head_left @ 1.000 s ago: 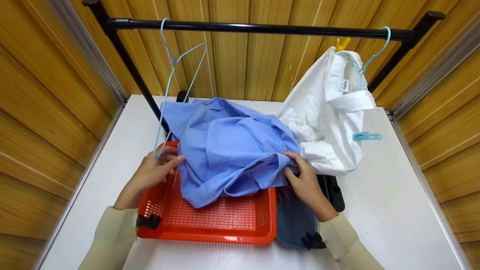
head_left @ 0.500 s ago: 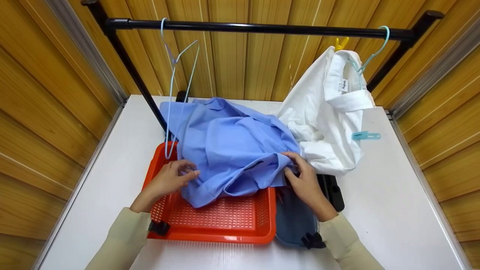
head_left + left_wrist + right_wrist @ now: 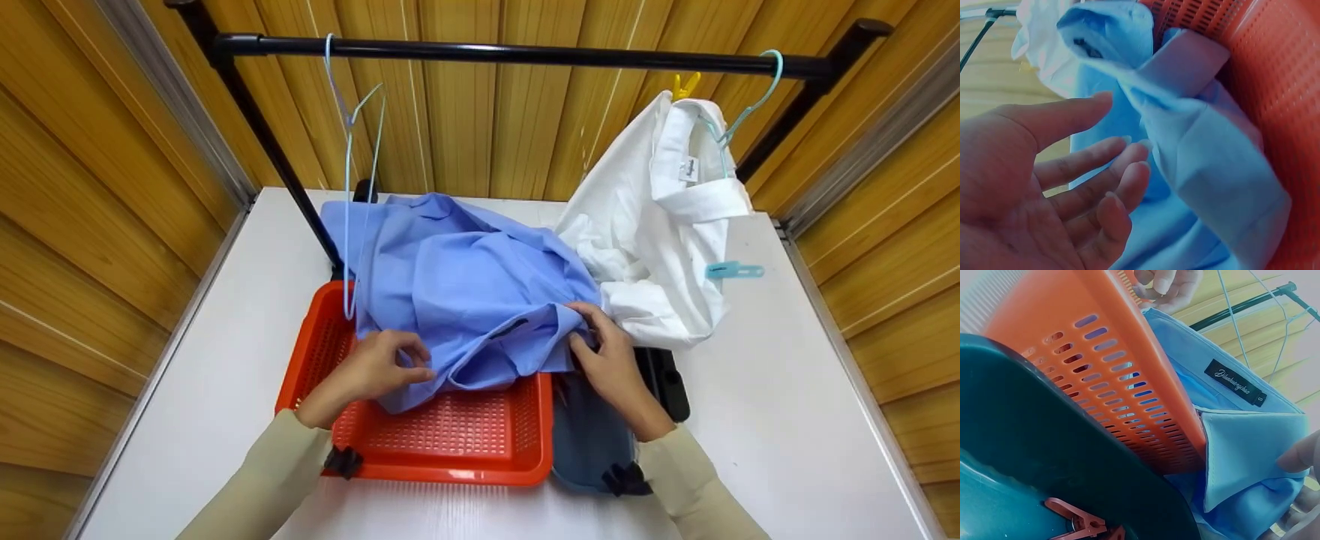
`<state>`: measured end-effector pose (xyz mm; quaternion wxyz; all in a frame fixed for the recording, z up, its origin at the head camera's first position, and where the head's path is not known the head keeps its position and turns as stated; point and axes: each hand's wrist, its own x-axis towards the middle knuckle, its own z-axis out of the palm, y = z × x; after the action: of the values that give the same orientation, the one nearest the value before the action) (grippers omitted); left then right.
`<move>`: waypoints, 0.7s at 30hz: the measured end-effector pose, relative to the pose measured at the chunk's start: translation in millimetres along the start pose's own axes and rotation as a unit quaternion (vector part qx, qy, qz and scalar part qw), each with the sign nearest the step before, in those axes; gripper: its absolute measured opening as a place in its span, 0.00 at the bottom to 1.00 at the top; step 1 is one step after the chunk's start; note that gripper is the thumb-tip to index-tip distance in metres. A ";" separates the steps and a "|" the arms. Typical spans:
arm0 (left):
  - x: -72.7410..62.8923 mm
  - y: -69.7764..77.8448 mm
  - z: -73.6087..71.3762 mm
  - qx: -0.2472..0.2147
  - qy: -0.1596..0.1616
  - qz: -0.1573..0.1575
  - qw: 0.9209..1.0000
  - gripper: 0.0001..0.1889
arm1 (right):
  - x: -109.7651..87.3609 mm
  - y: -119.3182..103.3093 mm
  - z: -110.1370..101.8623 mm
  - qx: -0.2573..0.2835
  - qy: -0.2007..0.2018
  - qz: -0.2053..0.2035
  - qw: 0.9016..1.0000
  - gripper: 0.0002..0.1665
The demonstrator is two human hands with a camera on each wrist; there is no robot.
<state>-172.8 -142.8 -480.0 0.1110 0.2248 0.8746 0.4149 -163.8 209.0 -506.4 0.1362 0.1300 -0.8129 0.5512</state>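
Observation:
A blue collared shirt [image 3: 480,270] lies crumpled over the red perforated basket [image 3: 442,474]. My right hand [image 3: 611,364] pinches the right end of its collar. In the right wrist view the collar's black label [image 3: 1235,382] faces the camera, with the thumb on the collar fabric. My left hand [image 3: 382,366] is over the shirt's lower left part, its fingers loosely bent. Nothing is between them in the left wrist view, where the shirt [image 3: 1213,157] shows just beyond the fingertips. A pale blue wire hanger [image 3: 348,187] hangs from the rack's left end, in front of the shirt's left side.
A black rack bar [image 3: 525,54] spans the back. White garment [image 3: 637,202] hangs at its right on a mint hanger [image 3: 769,86], with a yellow clip [image 3: 684,86] and a blue clothespin [image 3: 735,271]. A dark teal basin [image 3: 596,442], with a reddish clothespin [image 3: 1075,523] inside, stands right of the basket.
My left hand has let go of the wire hanger's lower end and moved right and down over the shirt. The hanger has swung slightly. My right hand stays on the collar.

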 end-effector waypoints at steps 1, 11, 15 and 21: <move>1.1 1.5 1.9 0.005 -0.004 0.003 1.000 0.08 | 0.1 0.0 0.0 0.001 -0.001 0.002 1.000 0.23; 9.6 14.0 17.2 0.046 -0.035 0.002 0.998 0.11 | 0.7 -0.6 -0.8 -0.006 -0.001 0.009 1.000 0.23; 12.7 16.8 21.6 0.070 -0.033 0.003 0.997 0.14 | 0.4 -0.9 -1.0 -0.004 -0.002 0.012 1.000 0.23; 15.2 22.6 28.9 0.119 -0.039 -0.010 0.992 0.13 | -0.2 -0.3 -1.2 -0.002 0.000 0.016 1.000 0.23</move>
<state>-168.3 -103.3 -480.9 0.1218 0.2442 0.9149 0.2975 -163.5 210.0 -505.8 0.1275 0.1173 -0.8159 0.5517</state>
